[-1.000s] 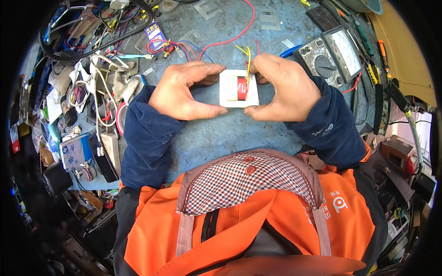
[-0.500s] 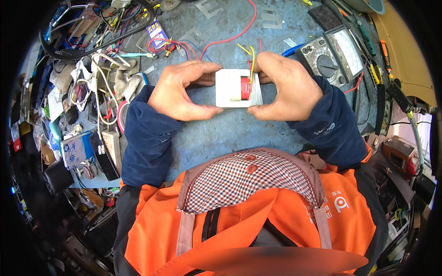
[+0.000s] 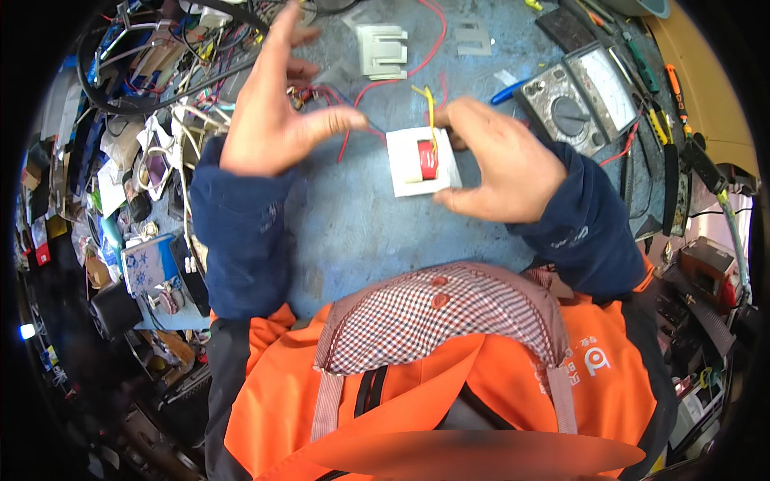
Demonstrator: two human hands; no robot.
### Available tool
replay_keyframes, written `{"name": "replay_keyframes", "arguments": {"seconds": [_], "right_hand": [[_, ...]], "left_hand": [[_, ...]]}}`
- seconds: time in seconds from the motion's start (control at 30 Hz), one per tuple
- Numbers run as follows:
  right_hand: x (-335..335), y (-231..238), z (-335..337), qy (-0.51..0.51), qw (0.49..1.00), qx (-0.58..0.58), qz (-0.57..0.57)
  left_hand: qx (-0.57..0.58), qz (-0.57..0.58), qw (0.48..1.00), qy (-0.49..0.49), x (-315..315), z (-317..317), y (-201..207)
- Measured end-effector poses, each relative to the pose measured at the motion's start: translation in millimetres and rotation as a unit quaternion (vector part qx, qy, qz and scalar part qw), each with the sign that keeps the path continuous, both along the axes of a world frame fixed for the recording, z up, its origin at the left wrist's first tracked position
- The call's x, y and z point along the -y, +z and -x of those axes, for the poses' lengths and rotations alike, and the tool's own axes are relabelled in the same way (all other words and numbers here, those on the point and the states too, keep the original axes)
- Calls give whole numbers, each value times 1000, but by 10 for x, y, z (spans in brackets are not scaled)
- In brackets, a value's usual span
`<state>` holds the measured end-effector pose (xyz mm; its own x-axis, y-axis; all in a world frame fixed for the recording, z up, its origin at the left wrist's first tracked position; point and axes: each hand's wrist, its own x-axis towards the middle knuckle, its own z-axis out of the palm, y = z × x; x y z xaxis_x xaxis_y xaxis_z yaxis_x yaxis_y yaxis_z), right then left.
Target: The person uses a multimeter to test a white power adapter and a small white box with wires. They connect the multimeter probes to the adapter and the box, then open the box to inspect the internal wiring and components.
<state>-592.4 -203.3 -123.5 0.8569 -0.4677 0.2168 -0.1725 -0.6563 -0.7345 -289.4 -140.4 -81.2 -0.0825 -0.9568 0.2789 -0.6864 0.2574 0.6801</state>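
My right hand point(image 3: 505, 160) grips the right side of a small transformer point(image 3: 407, 184), with the thumb at the near edge and fingers at the far side. The transformer has a pale square core, a red-wrapped coil point(image 3: 428, 160) in its window and yellow lead wires point(image 3: 431, 108) at the top. To its left, my left hand point(image 3: 277, 120) is raised off it, empty, with thumb and fingers spread. Beyond the transformer lies a stack of pale E-shaped metal laminations point(image 3: 382, 52). Other thin laminations point(image 3: 473, 38) lie farther right.
An analog multimeter point(image 3: 573, 104) with a blue pen point(image 3: 507, 91) beside it stands at the right. Screwdrivers point(image 3: 639, 66) line the right edge. Tangled cables point(image 3: 184, 120) and clutter fill the left side. A red wire point(image 3: 433, 48) curves across the blue bench point(image 3: 353, 240).
My left hand has let go of the transformer and moved left and away, opening. A lamination stack now lies beyond it. The transformer has shifted slightly right and nearer, still in my right hand.
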Motion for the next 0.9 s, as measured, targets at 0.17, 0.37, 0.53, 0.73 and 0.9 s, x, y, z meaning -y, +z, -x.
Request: {"name": "replay_keyframes", "arguments": {"seconds": [0.17,0.37,0.53,0.73,0.9], "right_hand": [[13,-16,-28,1,999,12,46],[35,17,-20,20,998,13,59],[112,127,109,-20,999,-10,35],[286,466,211,-199,973,-87,81],[113,399,-6,-88,971,-13,223]], "left_hand": [[-27,-103,986,-130,-325,424,-249],[-44,-60,990,-123,-361,419,-430],[-60,-97,987,-112,-341,265,-400],[-27,-79,989,-121,-355,242,-341],[-20,-84,991,-106,-391,277,-279]]}}
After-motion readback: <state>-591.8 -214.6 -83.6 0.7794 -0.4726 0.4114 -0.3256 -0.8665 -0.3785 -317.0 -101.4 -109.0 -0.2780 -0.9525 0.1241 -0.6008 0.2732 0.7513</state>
